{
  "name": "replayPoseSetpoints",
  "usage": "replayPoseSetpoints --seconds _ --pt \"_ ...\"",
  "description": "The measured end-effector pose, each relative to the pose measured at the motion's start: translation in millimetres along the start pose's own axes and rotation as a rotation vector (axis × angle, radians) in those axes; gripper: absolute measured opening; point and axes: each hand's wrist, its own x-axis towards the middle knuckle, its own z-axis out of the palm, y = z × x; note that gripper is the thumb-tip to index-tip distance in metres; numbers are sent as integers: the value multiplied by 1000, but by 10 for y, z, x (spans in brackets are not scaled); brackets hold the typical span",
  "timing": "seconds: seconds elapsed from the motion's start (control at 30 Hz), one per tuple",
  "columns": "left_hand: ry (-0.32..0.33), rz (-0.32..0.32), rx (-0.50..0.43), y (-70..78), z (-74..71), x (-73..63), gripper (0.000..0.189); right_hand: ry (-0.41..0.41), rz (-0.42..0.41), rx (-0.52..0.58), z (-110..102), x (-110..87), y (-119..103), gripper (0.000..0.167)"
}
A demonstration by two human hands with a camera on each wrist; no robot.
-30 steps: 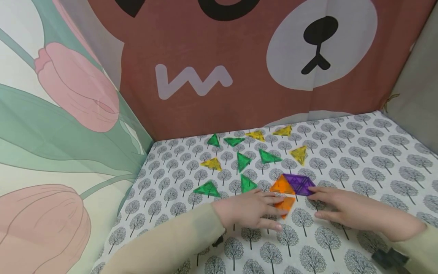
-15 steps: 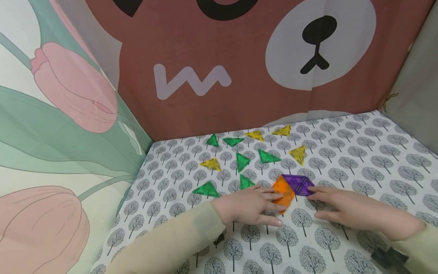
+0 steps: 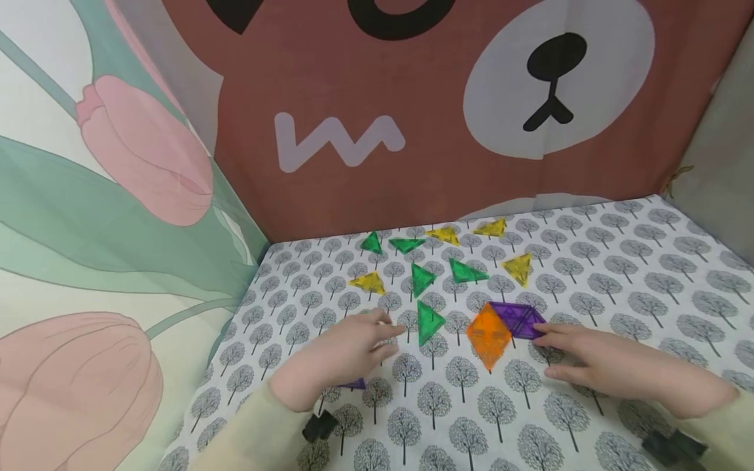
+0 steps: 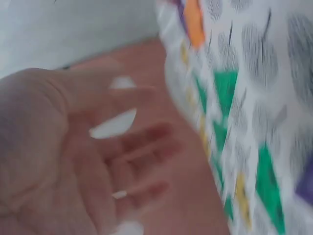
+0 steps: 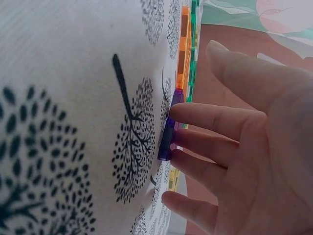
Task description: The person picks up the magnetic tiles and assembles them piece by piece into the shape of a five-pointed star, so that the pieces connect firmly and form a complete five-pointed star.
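Two translucent orange triangular tiles [image 3: 489,333] lie edge to edge as a diamond on the tree-print cloth. Against their upper right side lie joined purple triangular tiles [image 3: 511,314]. My right hand [image 3: 618,363] rests beside these, its straight fingertips touching the purple tiles [image 5: 168,129] in the right wrist view. Away to the left, my left hand [image 3: 338,353] hovers above the cloth, holding nothing, its fingers [image 4: 146,132] loosely extended in the blurred left wrist view. Beneath it a purple tile [image 3: 353,384] shows partly. The closest green triangular tile [image 3: 430,322] lies right of its fingertips.
Several more green triangular tiles [image 3: 421,280] and yellow triangular tiles [image 3: 518,269] are scattered towards the back of the cloth [image 3: 624,294]. A brown bear-print curtain [image 3: 353,203] stands behind, and a tulip-print curtain [image 3: 177,275] closes the left side.
The lower orange tile has moved up against the upper one, closing the gap. My left hand then left the orange tiles and swung left. My right hand stays at the purple tiles.
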Motion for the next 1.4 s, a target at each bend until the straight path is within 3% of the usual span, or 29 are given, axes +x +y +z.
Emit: replayPoseSetpoints --seconds 0.17,0.33,0.5,0.73,0.9,1.2,1.3,1.4 --pt "4 -253 -75 -190 14 -448 40 1 16 -3 17 -35 23 69" --pt "-12 -382 -86 -265 229 -699 58 9 11 -1 29 -42 27 69" --pt "82 -445 9 -334 451 -674 73 24 4 -12 24 -37 28 69" --pt "161 -533 -12 -285 615 -468 75 13 8 -6 12 -29 24 68" --pt "171 -507 19 -228 690 -398 78 2 -1 -1 7 -17 16 67" --pt "155 -340 83 35 700 -307 60 9 -3 -2 13 -16 3 67" --pt "115 -274 106 135 709 -265 59 4 -3 -1 12 -13 -2 66" --pt "85 -144 160 219 735 -239 57 -2 -8 -5 12 -6 -5 66"
